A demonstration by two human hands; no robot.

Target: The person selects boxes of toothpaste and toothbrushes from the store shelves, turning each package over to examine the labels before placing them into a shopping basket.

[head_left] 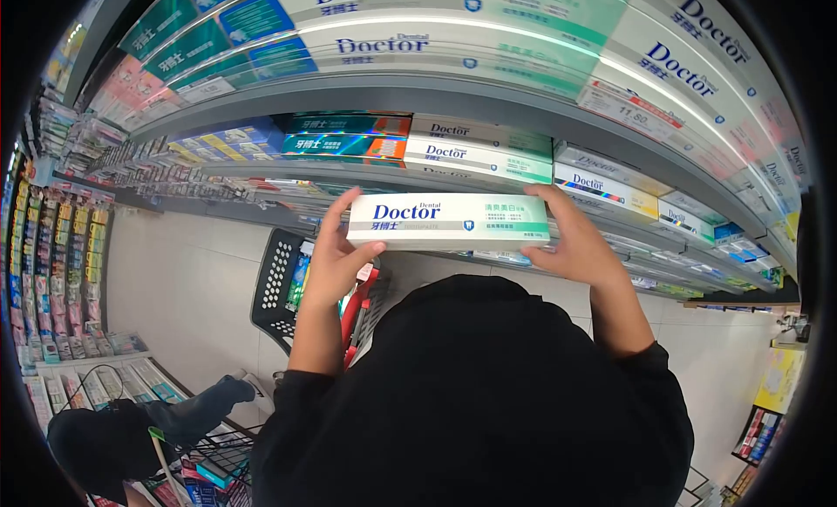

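Observation:
A white and green toothpaste box (449, 221) marked "Dental Doctor" is held level in front of my chest, its printed front facing up at me. My left hand (333, 254) grips its left end, thumb below and fingers at the top edge. Around the right end, my right hand (567, 237) is closed in the same way. Just beyond the box, similar toothpaste boxes (449, 154) lie stacked on a lower shelf. Larger rows of Doctor boxes (392, 49) fill the shelf above.
A grey shelf edge (418, 93) with a price tag (632, 108) runs across the top. Below my left hand stands a black and red shopping cart (277, 285) with goods inside. Another person (113, 442) is at lower left beside a wire basket. Hanging goods (65, 280) line the left.

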